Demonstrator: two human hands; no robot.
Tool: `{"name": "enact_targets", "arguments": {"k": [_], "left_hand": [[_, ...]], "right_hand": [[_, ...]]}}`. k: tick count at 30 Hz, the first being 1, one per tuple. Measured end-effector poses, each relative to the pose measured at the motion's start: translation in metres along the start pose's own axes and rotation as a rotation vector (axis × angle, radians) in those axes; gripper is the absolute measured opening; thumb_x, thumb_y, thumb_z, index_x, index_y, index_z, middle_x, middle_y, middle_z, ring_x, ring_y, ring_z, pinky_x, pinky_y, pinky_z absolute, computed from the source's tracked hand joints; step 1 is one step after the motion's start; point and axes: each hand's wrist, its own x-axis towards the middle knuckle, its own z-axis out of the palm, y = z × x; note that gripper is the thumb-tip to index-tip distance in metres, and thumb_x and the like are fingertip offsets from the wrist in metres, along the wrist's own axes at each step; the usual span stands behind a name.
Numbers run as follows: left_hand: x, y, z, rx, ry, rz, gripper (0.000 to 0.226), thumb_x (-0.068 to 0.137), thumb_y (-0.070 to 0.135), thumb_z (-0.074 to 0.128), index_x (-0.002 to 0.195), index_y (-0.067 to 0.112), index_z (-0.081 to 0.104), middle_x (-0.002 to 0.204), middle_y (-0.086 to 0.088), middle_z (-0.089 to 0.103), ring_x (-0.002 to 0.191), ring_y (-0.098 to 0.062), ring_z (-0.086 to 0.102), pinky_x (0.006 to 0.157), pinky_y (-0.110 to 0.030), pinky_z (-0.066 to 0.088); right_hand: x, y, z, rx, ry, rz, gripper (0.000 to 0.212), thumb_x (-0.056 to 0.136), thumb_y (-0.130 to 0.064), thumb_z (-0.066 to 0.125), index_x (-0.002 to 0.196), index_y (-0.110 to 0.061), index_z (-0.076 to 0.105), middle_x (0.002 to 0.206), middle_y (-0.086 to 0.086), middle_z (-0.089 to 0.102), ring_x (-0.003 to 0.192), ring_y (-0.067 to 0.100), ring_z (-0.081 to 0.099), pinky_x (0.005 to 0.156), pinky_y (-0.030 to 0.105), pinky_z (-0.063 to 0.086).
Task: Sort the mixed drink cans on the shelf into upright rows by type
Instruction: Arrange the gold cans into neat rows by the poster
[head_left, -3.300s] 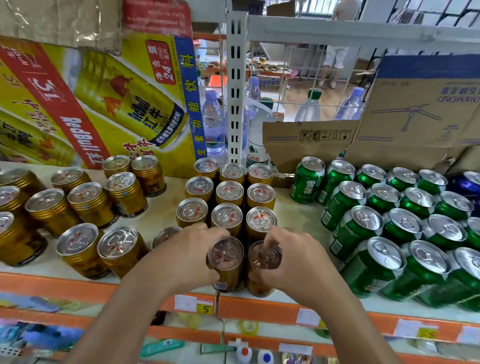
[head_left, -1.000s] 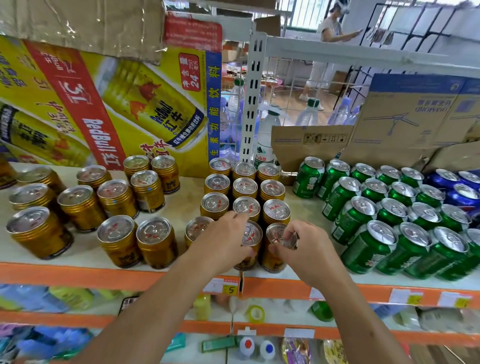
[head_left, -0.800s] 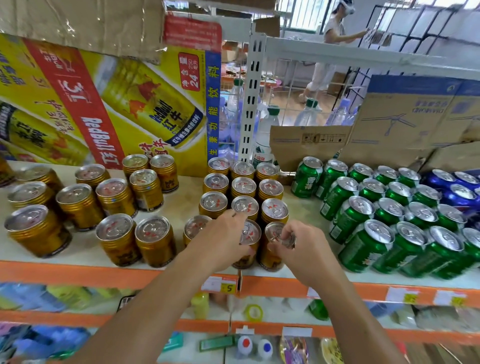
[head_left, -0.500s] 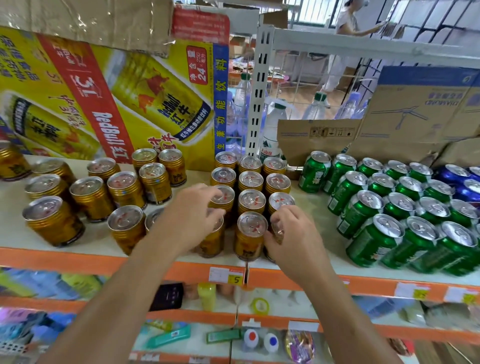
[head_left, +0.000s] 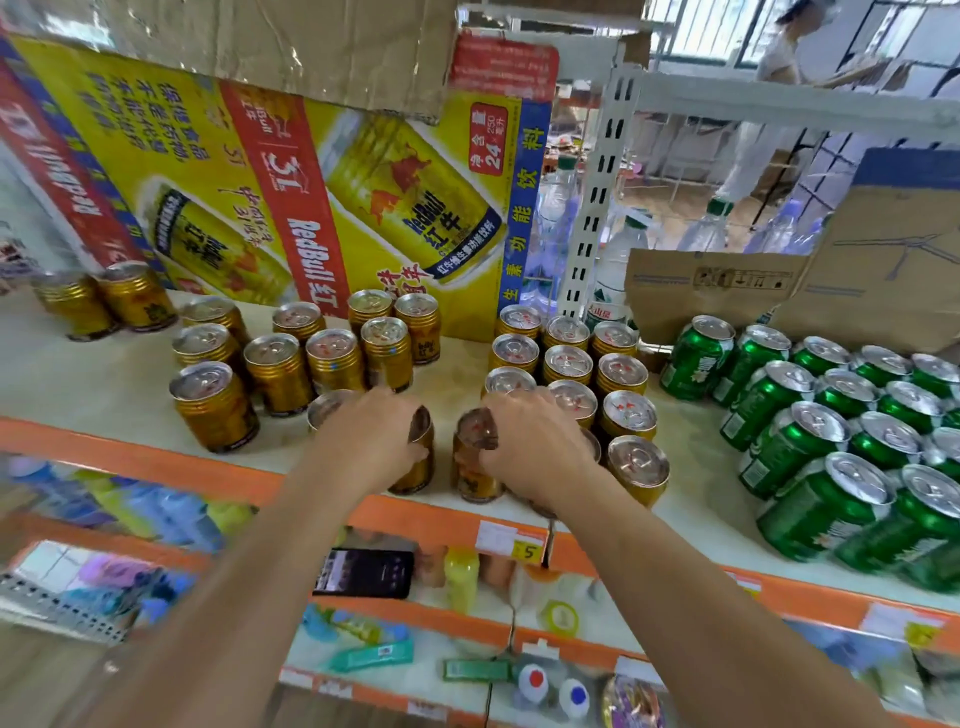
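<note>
At frame centre, near the cream shelf's (head_left: 104, 384) front edge, the left hand (head_left: 369, 441) grips an upright gold ribbed metal can (head_left: 422, 470). The right hand (head_left: 535, 452) grips a second gold can (head_left: 470, 467) just beside it. Shiny green metal cans (head_left: 831, 467) stand at right.

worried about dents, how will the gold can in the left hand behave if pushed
Likely rigid: the gold can in the left hand has a metal sheen. Short and squat, so probably stable upright; tipped, it could roll off the orange shelf edge.
</note>
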Motion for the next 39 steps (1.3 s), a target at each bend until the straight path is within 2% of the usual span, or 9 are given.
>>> {"name": "enact_targets", "arguments": {"k": [5, 14, 17, 20, 23, 28, 32, 36, 39], "left_hand": [[0.002, -0.007, 0.009, -0.079, 0.066, 0.005, 0.059, 0.081, 0.047, 0.069, 0.134, 0.030, 0.049, 0.122, -0.002, 0.062, 0.112, -0.028, 0.056, 0.091, -0.046, 0.048], [0.001, -0.001, 0.003, -0.157, 0.081, -0.026, 0.055, 0.080, 0.048, 0.070, 0.128, 0.027, 0.055, 0.121, 0.000, 0.062, 0.116, -0.027, 0.051, 0.098, -0.049, 0.040], [0.004, 0.001, 0.001, -0.187, 0.059, -0.028, 0.056, 0.078, 0.049, 0.072, 0.127, 0.026, 0.056, 0.120, 0.001, 0.063, 0.114, -0.025, 0.053, 0.096, -0.049, 0.042], [0.010, 0.002, -0.005, -0.211, 0.019, -0.025, 0.066, 0.076, 0.050, 0.073, 0.134, 0.026, 0.052, 0.130, 0.001, 0.059, 0.122, -0.024, 0.049, 0.100, -0.049, 0.040], [0.014, -0.001, -0.014, -0.207, -0.032, -0.013, 0.076, 0.075, 0.051, 0.075, 0.140, 0.027, 0.045, 0.138, 0.001, 0.053, 0.129, -0.023, 0.044, 0.104, -0.047, 0.037], [0.029, -0.009, -0.018, -0.274, -0.025, 0.031, 0.073, 0.071, 0.047, 0.079, 0.135, 0.028, 0.050, 0.130, 0.000, 0.058, 0.122, -0.023, 0.048, 0.097, -0.043, 0.041], [0.046, -0.012, -0.016, -0.350, 0.002, 0.048, 0.073, 0.069, 0.040, 0.082, 0.134, 0.030, 0.049, 0.126, 0.005, 0.061, 0.117, -0.021, 0.054, 0.095, -0.042, 0.045], [0.053, -0.028, -0.014, -0.381, -0.036, 0.064, 0.077, 0.068, 0.047, 0.078, 0.136, 0.033, 0.046, 0.130, 0.007, 0.058, 0.120, -0.017, 0.053, 0.097, -0.040, 0.045], [0.051, -0.052, -0.018, -0.187, -0.139, 0.007, 0.090, 0.066, 0.060, 0.076, 0.142, 0.030, 0.039, 0.141, 0.006, 0.044, 0.132, -0.020, 0.039, 0.104, -0.046, 0.039]], "right_hand": [[-0.001, 0.005, -0.007, 0.073, 0.009, 0.033, 0.044, 0.077, -0.040, 0.067, 0.112, -0.015, 0.056, 0.107, 0.006, 0.060, 0.105, 0.027, 0.048, 0.072, 0.035, 0.040], [-0.004, 0.014, -0.013, 0.101, -0.046, 0.085, 0.049, 0.076, -0.043, 0.069, 0.114, -0.016, 0.053, 0.099, 0.005, 0.055, 0.103, 0.028, 0.048, 0.085, 0.044, 0.046], [-0.002, 0.017, -0.011, 0.089, -0.057, 0.069, 0.052, 0.075, -0.050, 0.069, 0.113, -0.019, 0.052, 0.095, -0.001, 0.051, 0.101, 0.026, 0.048, 0.083, 0.042, 0.046], [0.002, 0.022, -0.013, 0.126, -0.021, 0.049, 0.053, 0.079, -0.056, 0.064, 0.116, -0.020, 0.055, 0.104, -0.004, 0.054, 0.105, 0.024, 0.050, 0.084, 0.038, 0.043], [0.012, 0.022, -0.020, 0.172, 0.013, 0.018, 0.047, 0.085, -0.047, 0.062, 0.122, -0.018, 0.055, 0.119, -0.001, 0.057, 0.111, 0.021, 0.048, 0.087, 0.037, 0.045], [0.045, 0.008, -0.024, 0.184, -0.053, -0.132, 0.037, 0.090, -0.032, 0.060, 0.124, -0.017, 0.057, 0.122, 0.001, 0.059, 0.113, 0.021, 0.050, 0.085, 0.032, 0.042], [0.069, 0.009, -0.021, 0.184, -0.054, -0.150, 0.033, 0.089, -0.019, 0.057, 0.121, -0.016, 0.060, 0.119, 0.002, 0.061, 0.115, 0.023, 0.051, 0.085, 0.033, 0.043], [0.087, 0.009, -0.021, 0.142, -0.097, -0.183, 0.036, 0.088, -0.022, 0.059, 0.124, -0.019, 0.059, 0.123, 0.001, 0.061, 0.118, 0.021, 0.050, 0.083, 0.031, 0.038], [0.097, 0.002, -0.020, 0.115, -0.189, -0.215, 0.046, 0.084, -0.030, 0.066, 0.128, -0.023, 0.056, 0.125, 0.000, 0.060, 0.116, 0.021, 0.052, 0.091, 0.034, 0.045]]}}
